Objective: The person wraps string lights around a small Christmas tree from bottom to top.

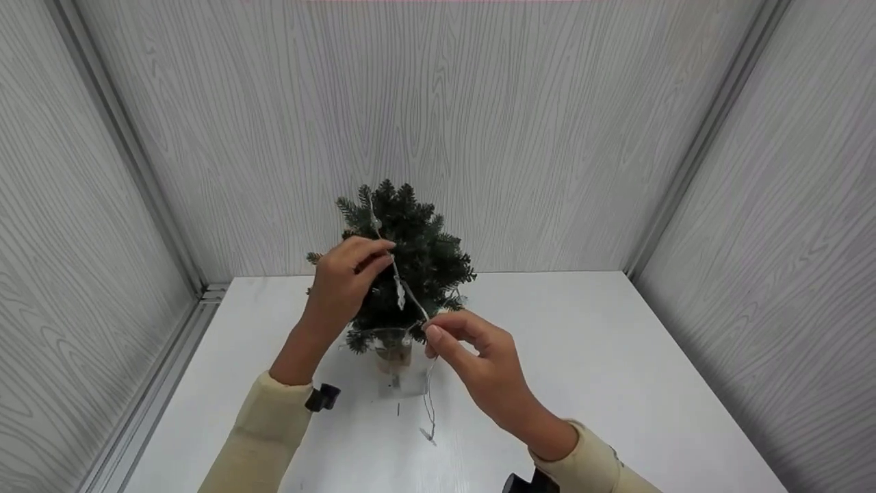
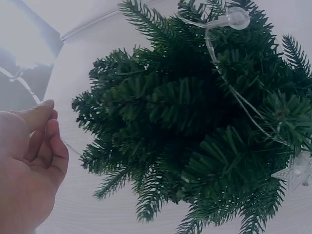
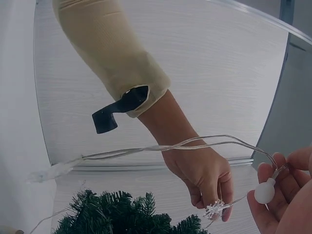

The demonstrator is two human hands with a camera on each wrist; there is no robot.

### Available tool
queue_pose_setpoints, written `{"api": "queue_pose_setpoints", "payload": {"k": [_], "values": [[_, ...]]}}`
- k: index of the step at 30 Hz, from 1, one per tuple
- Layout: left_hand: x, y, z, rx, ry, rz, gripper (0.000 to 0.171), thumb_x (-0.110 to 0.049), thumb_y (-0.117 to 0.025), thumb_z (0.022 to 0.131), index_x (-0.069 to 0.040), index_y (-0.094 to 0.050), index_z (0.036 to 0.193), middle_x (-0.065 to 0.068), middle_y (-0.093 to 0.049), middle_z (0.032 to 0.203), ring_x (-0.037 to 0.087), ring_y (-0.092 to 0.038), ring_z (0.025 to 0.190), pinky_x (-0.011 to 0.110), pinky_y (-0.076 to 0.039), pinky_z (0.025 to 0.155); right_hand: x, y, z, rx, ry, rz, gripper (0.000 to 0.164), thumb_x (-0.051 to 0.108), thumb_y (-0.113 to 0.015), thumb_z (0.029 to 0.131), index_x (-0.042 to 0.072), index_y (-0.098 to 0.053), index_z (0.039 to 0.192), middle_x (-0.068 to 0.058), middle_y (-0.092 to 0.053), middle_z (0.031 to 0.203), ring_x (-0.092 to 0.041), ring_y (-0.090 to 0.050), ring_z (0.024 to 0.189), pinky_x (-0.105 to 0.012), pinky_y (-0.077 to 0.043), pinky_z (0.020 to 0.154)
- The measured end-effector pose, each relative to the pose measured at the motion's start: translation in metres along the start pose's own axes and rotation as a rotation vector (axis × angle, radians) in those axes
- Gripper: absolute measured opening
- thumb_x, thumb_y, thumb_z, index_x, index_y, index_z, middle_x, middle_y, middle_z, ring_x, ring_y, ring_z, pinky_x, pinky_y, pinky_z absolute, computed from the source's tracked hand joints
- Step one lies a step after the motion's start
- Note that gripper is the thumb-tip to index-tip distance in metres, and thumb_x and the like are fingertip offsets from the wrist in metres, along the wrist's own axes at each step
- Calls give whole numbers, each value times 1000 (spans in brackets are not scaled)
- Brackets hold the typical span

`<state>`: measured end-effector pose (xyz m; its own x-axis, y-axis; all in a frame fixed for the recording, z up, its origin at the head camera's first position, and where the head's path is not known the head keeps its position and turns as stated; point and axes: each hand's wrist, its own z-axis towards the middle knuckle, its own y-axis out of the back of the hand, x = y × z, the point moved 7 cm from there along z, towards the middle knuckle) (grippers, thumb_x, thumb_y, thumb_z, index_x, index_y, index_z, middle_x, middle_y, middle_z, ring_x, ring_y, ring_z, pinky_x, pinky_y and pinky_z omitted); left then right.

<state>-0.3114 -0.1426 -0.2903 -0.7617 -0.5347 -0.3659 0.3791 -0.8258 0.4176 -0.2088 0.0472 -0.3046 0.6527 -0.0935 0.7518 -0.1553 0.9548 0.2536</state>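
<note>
Head view: both hands grasp the string in front of the tree!

And here it is, the string stretched between the two hands, slanting down across the front of the tree. That tree stands on the table, left of centre and nearer the back edge than the front. Left hand sits higher, thumb and fingers pinching the line; above it the string runs up over the foliage. Right hand, lower and towards the table's right edge, pinches it too, with more string dangling below, down towards the table; whether it touches, I cannot tell.

Over to the right wrist: a white bulb sits against the right hand's fingers, and a clear snowflake shows right by the left hand's fingertips. Left wrist now: a clear globe among the branches, a clear star beside them. Pale sleeves, both arms reaching in!
</note>
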Motion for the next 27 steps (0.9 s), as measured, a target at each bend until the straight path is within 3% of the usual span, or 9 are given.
{"api": "queue_pose_setpoints", "payload": {"k": [5,12,18,27], "values": [[6,2,6,-67,-70,31,13,-13,-70,96,-6,-76,106,8,-72,100,20,-68,89,36,-55,77,-5,-2,-2,24,-25,-19,10,12,-65,99,9,-70,107,-4,-70,94,-15,-67,89,-34,-56,83],[13,7,31,-167,-117,65,16,-13,-68,97,-2,-76,106,12,-74,99,25,-69,91,38,-55,81,-15,2,-3,52,-61,-8,11,12,-68,98,6,-69,107,-8,-69,99,-13,-66,94,-33,-55,89],[31,16,50,-226,-20,101,16,-12,-69,96,-2,-77,106,13,-74,99,27,-69,89,39,-55,77,-25,6,-5,51,-114,-8,13,12,-67,98,4,-70,108,-12,-69,100,-11,-65,92,-32,-55,87],[55,22,69,-223,91,101,19,-14,-67,98,-1,-77,106,15,-74,100,27,-67,85,37,-53,76,-39,7,-5,11,-262,43,20,20,-68,98,1,-69,106,-10,-70,98,-17,-69,94,-36,-55,88]]}}
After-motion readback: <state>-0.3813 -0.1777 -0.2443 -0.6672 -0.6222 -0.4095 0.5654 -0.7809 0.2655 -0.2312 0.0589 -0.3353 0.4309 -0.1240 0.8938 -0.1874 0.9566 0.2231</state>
